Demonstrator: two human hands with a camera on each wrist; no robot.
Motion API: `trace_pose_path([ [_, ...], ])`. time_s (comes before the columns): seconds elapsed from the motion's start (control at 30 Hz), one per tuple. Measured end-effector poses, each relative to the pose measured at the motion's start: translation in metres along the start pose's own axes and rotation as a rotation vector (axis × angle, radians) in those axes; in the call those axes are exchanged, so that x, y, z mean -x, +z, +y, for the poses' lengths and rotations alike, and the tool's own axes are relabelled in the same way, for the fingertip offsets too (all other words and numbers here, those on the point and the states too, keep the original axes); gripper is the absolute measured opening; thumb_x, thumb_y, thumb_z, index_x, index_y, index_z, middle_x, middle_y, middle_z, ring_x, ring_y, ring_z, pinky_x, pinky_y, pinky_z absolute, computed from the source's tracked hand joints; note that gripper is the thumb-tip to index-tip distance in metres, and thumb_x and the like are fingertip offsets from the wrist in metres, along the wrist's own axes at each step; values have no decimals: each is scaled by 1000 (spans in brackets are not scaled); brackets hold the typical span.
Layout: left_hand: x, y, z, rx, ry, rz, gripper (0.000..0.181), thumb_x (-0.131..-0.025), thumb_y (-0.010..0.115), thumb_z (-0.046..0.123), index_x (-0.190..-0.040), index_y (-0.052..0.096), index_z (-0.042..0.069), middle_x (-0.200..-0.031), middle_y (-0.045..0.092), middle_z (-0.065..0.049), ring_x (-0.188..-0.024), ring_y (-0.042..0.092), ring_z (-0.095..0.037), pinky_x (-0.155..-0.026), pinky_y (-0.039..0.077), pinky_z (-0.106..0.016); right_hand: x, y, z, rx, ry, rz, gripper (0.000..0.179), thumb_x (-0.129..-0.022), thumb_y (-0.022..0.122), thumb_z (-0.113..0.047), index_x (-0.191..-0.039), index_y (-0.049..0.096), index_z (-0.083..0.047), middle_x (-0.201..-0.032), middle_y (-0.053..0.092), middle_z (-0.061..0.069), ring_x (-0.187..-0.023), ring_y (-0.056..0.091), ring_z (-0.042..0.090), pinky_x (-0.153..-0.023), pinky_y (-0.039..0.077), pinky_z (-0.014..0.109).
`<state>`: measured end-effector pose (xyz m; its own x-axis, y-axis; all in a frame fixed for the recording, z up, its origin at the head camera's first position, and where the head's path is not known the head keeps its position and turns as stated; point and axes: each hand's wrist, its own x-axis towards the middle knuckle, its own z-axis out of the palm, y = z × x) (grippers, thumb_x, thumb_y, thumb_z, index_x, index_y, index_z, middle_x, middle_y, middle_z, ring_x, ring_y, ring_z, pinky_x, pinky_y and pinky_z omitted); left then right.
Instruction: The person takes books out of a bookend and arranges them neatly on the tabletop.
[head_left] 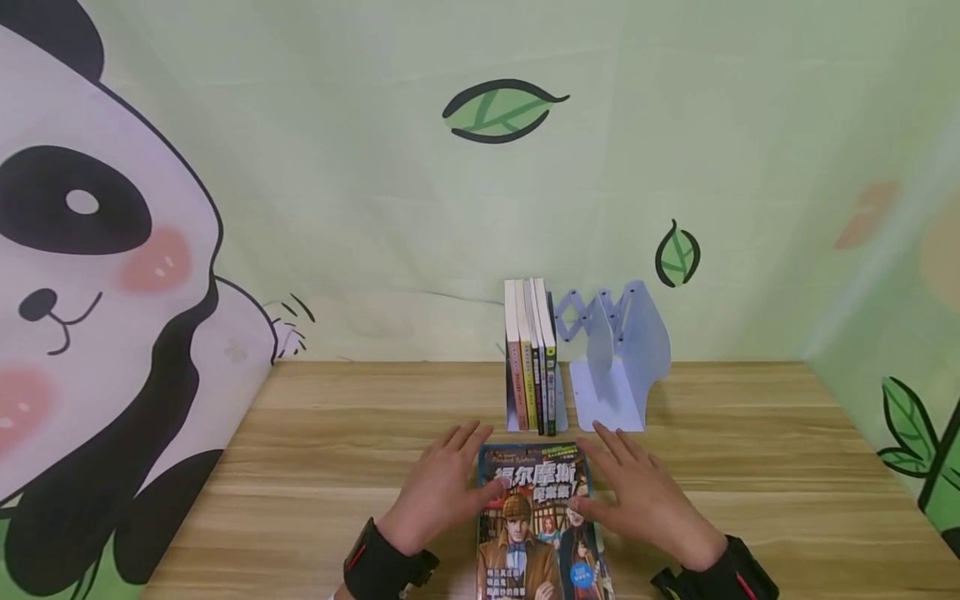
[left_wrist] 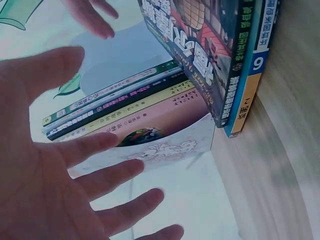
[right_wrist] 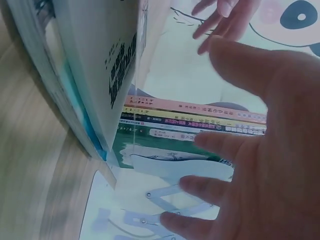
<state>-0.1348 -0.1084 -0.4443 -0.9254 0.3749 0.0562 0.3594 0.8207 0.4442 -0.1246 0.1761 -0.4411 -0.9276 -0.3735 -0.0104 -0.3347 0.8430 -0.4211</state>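
A comic-style book point(head_left: 517, 508) with a detective on its cover lies flat on top of a small stack near the table's front. Under it, a book with a blue and orange spine point(left_wrist: 248, 90) shows in the left wrist view. My left hand point(head_left: 442, 487) hovers at the stack's left side and my right hand point(head_left: 648, 500) at its right, fingers extended and spread. Both wrist views show space between palms and stack; neither hand grips anything. Behind the stack, several thin books point(head_left: 531, 362) stand upright in the left part of a pale lilac expanding bookend point(head_left: 654, 350).
The bookend's right part, with a divider point(head_left: 600, 333) and folding lattice links point(head_left: 572, 315), holds no books. A wood-grain table point(head_left: 360, 417) extends to both sides. Behind it hangs a green cloth backdrop point(head_left: 360, 183) printed with a panda and leaves.
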Motion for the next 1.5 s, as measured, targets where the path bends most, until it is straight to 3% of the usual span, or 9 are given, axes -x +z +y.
trace_pose_path([
  [0.1,1,0,1,-9,11,4,80,-90,65,53,-155,32,19,-161,29,-13,-149,23,-42,-116,24,-61,0,-1,-3,11,-10,-9,81,-88,61,-61,-154,35,-20,-163,23,13,-148,21,46,-106,18,77],
  [0.23,2,0,4,-1,25,2,86,-88,62,60,-157,26,23,-166,15,-8,-152,5,-40,-116,17,-66,2,0,-6,34,-29,22,84,-87,60,-64,-155,33,-23,-164,21,11,-148,19,45,-107,15,78],
  [0.4,4,-1,8,-10,33,8,90,-88,57,66,-158,17,28,-167,8,-4,-154,-3,-36,-117,13,-66,4,1,-8,43,-46,54,85,-86,60,-66,-155,32,-25,-164,19,11,-148,19,46,-106,16,78],
  [0.67,3,-2,14,8,51,39,89,-89,55,66,-159,13,29,-167,7,-4,-154,-3,-35,-119,12,-64,5,-4,-10,53,-84,92,84,-86,58,-66,-155,32,-25,-164,21,12,-148,20,46,-105,18,78],
  [1.17,5,-1,18,43,43,6,88,-91,55,64,-159,15,26,-167,7,-6,-154,0,-35,-119,11,-65,11,-4,-10,18,-57,75,82,-88,57,-65,-156,30,-27,-164,20,11,-149,19,45,-108,14,77],
  [1.5,1,-3,23,33,79,53,89,-91,54,63,-159,14,23,-167,8,-6,-154,3,-35,-119,12,-64,11,-5,-12,17,-85,90,81,-89,57,-64,-156,27,-29,-164,21,10,-149,19,43,-110,11,75],
])
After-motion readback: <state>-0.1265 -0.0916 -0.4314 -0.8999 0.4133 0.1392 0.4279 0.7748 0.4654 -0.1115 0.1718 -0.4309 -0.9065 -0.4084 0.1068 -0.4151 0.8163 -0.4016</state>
